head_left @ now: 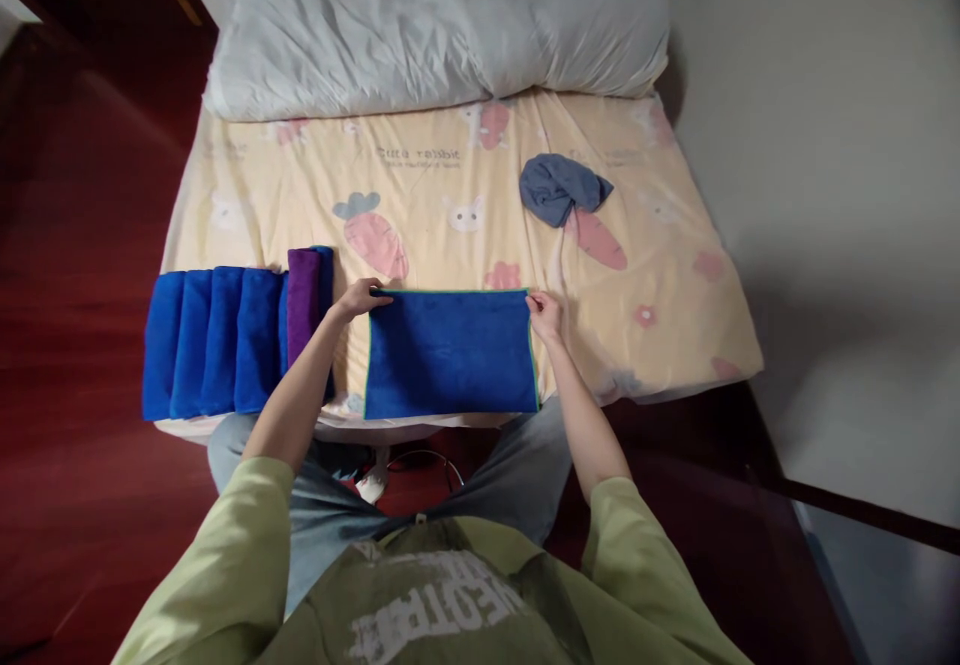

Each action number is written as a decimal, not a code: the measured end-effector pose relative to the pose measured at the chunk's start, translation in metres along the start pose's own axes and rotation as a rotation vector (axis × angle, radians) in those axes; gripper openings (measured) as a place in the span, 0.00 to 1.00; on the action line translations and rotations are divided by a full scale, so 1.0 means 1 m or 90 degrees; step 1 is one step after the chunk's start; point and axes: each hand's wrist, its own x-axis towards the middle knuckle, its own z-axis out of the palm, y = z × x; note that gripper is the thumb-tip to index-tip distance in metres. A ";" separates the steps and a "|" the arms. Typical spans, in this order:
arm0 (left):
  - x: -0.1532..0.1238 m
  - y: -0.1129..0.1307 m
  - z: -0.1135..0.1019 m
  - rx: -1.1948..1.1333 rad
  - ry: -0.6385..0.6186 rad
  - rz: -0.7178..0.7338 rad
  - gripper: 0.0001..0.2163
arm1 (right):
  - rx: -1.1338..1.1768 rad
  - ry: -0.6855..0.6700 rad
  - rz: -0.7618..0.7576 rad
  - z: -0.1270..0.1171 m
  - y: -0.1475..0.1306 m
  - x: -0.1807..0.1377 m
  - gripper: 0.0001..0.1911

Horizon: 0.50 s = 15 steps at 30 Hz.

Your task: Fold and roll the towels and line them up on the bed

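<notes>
A blue towel (454,355) with a thin green edge lies flat as a rectangle at the front of the bed, straight in front of me. My left hand (358,299) pinches its far left corner, and my right hand (545,315) pinches the far right corner. To the left, several rolled or folded blue towels (196,340) lie side by side in a row. A purple towel (302,290) is among them near the right end, partly hidden behind my left forearm.
The bed (435,235) has a yellow sheet with carrots and rabbits. A crumpled grey-blue cloth (559,188) lies at the right. A pale quilt (442,25) is bunched along the far side. A wall (810,195) rises on the right; dark red floor (82,275) shows at left.
</notes>
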 end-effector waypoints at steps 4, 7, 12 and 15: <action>0.004 0.009 -0.004 -0.032 0.081 0.013 0.21 | 0.005 0.035 -0.030 0.005 -0.007 0.016 0.13; 0.017 0.022 -0.005 -0.012 0.172 0.016 0.16 | -0.010 0.058 -0.038 0.016 -0.015 0.038 0.11; 0.041 0.035 -0.002 0.002 0.271 -0.009 0.15 | -0.073 0.082 -0.022 0.038 -0.025 0.072 0.09; 0.036 0.036 0.014 0.031 0.330 0.016 0.20 | -0.157 0.086 -0.046 0.050 -0.036 0.064 0.13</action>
